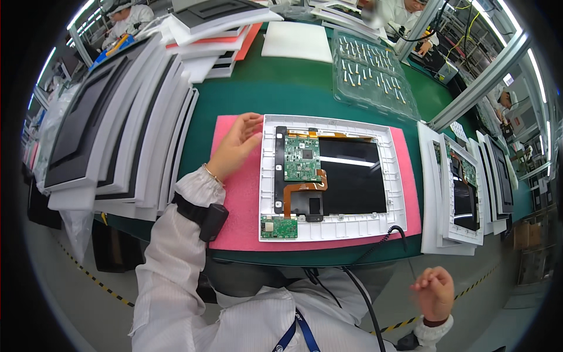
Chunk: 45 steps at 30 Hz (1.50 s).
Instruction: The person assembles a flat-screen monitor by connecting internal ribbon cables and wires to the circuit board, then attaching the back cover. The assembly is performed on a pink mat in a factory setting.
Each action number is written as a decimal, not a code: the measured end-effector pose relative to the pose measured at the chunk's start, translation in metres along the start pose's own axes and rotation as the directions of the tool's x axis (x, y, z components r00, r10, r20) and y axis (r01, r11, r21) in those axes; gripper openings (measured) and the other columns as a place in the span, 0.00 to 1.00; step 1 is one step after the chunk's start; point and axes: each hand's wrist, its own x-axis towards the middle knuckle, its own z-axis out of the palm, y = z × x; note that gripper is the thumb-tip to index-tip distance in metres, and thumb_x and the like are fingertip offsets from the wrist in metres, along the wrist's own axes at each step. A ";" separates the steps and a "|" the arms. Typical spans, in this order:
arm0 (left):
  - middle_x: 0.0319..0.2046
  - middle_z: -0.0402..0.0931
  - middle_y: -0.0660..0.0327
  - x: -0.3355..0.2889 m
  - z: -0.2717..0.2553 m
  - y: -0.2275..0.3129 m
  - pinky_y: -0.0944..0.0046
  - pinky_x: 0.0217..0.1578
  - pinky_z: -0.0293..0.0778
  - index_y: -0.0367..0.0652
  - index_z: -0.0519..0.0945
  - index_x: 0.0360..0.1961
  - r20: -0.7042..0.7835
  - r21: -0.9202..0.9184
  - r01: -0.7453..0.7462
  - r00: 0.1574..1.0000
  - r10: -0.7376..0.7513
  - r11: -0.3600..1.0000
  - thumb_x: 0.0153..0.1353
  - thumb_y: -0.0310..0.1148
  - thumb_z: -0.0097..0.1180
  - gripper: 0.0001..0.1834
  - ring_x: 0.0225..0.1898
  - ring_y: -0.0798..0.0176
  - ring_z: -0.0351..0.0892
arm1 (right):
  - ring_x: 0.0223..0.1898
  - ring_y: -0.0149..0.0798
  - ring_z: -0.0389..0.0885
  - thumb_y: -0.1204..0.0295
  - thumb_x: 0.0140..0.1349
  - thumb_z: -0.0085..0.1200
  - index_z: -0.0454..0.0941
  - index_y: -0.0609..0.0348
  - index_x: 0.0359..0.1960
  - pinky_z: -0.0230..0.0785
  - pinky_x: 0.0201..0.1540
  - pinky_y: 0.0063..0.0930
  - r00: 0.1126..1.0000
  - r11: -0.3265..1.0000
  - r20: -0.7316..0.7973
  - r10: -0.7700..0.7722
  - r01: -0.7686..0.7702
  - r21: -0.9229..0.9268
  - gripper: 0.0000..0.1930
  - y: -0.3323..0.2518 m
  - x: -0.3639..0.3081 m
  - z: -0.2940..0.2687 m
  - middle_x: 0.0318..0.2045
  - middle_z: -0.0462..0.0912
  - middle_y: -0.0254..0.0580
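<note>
A white plastic display housing point(399, 193) lies open side up on a pink foam mat point(227, 226). Inside it are a black panel point(355, 182), a green circuit board point(301, 158), a smaller green board point(279, 229) and an orange flat cable point(304, 186). My left hand point(239, 145) is at the housing's upper left edge, thumb and fingers apart, fingertips against the rim. Off the table's front edge, to the right, my right hand point(434, 290) is raised with curled fingers pressed together. Whatever they may hold is too small to make out.
Panels with white foam sheets point(126, 126) lean in a tall stack at left. More framed panels point(463, 193) stand at right. A clear tray point(372, 73) holds many small pale parts. A coiled black cord point(387, 234) crosses the housing's lower right edge. People work farther back.
</note>
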 end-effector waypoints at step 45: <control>0.69 0.52 0.49 -0.010 -0.008 0.030 0.51 0.65 0.57 0.36 0.47 0.70 0.219 -0.624 0.423 0.902 -0.372 0.657 0.68 0.35 0.45 0.34 0.69 0.53 0.54 | 0.61 0.46 0.67 0.76 0.67 0.46 0.77 0.60 0.40 0.59 0.65 0.38 0.941 0.887 -0.181 -0.286 0.332 0.323 0.07 0.085 0.126 0.000 0.56 0.74 0.53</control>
